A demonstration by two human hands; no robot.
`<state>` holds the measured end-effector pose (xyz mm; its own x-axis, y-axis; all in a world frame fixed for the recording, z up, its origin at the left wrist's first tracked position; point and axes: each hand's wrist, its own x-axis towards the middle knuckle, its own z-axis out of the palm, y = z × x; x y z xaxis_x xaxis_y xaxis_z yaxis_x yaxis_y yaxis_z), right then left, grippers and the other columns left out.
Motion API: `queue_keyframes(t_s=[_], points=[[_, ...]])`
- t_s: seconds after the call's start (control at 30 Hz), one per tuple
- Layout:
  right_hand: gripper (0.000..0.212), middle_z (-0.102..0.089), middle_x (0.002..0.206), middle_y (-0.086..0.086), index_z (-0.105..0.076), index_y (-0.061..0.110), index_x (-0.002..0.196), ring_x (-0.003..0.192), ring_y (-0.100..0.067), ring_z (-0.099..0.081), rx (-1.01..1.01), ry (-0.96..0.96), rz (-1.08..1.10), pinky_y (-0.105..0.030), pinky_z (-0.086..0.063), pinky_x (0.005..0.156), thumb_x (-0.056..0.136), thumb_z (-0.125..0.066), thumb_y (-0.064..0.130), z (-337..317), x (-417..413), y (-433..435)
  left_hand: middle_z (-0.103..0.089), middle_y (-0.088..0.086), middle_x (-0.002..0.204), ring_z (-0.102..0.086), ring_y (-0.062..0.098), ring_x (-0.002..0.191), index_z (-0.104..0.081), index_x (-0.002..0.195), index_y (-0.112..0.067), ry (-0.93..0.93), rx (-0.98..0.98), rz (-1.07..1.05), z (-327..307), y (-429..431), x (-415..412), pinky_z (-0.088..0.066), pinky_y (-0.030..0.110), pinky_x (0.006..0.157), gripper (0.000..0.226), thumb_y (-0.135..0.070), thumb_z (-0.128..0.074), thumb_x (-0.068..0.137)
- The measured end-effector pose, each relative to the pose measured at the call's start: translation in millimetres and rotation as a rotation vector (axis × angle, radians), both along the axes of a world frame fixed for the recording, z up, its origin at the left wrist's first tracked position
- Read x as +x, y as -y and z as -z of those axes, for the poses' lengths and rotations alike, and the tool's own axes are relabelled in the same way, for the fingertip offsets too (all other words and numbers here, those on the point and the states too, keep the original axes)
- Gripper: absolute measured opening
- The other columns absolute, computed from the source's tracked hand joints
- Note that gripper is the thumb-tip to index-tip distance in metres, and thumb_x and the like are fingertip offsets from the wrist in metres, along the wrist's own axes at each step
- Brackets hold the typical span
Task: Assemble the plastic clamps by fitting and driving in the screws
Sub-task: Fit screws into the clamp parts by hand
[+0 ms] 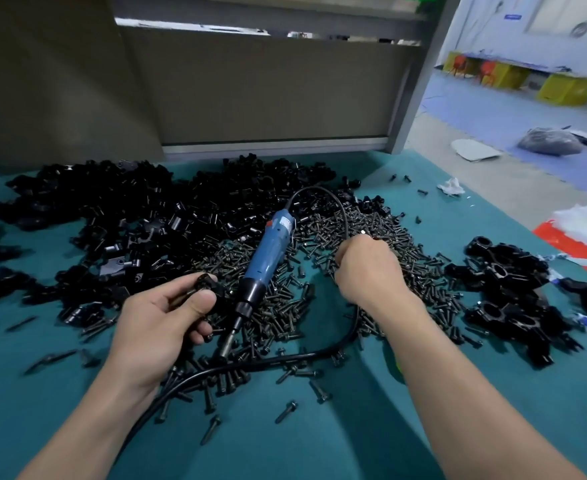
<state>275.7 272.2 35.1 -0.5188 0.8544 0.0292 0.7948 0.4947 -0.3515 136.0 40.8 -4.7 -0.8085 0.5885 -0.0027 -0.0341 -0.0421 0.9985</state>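
Note:
My left hand (162,315) holds a black plastic clamp (206,284) between thumb and curled fingers, just left of the blue electric screwdriver (267,258), which lies tip-down on the heap of black screws (285,299). My right hand (368,268) rests knuckles-up in the screw heap, fingers curled down into the screws; what they pinch is hidden. A big pile of loose black clamp parts (139,209) covers the back left of the green table (354,427).
The screwdriver's black cable (285,360) loops behind the tool, under my right wrist and across the front. A heap of black clamps (513,299) lies at the right. Stray screws dot the front. A grey partition (268,91) stands behind; plastic bags (583,233) sit at the right edge.

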Motion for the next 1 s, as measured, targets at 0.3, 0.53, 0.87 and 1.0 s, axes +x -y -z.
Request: queue_keyframes(t_s=[0.3,0.53,0.87,1.0], points=[[0.037,-0.069,0.108,-0.006,-0.066,0.016,0.124,0.094,-0.027,-0.064,-0.016,0.265,-0.229,-0.033,-0.056,0.079,0.09,-0.061,0.0,-1,15,-11,-0.078,-0.002,0.079,-0.063,0.012,0.055,-0.072,0.107,-0.03,-0.004,-0.016,0.004,3,0,3,-0.053,0.02,0.049,0.029,-0.01,-0.077,0.087],[0.032,-0.07,0.083,0.007,-0.073,0.031,0.077,0.073,-0.007,-0.066,-0.101,0.055,-0.233,-0.016,-0.052,0.06,0.088,-0.072,0.001,6,4,-6,-0.079,-0.003,0.081,-0.064,0.011,0.056,-0.071,0.111,-0.029,0.026,0.009,-0.038,6,2,-8,-0.053,0.019,0.05,0.03,-0.011,-0.077,0.088],[0.039,-0.073,0.09,0.009,-0.077,0.033,0.084,0.076,-0.008,-0.069,-0.091,0.028,-0.338,-0.022,-0.06,0.067,0.088,-0.067,-0.004,-12,-12,22,-0.079,-0.005,0.083,-0.065,0.009,0.057,-0.069,0.131,-0.014,0.027,-0.012,-0.091,11,1,-19,-0.054,0.018,0.053,0.044,-0.016,-0.077,0.088],[0.034,-0.07,0.093,0.004,-0.073,0.03,0.092,0.081,-0.014,-0.068,-0.13,0.127,-0.422,-0.027,-0.058,0.071,0.088,-0.064,-0.003,2,-26,36,-0.08,-0.006,0.089,-0.066,0.011,0.06,-0.067,0.134,-0.014,0.01,-0.04,-0.085,15,0,-20,-0.054,0.018,0.055,0.047,-0.017,-0.077,0.089]])
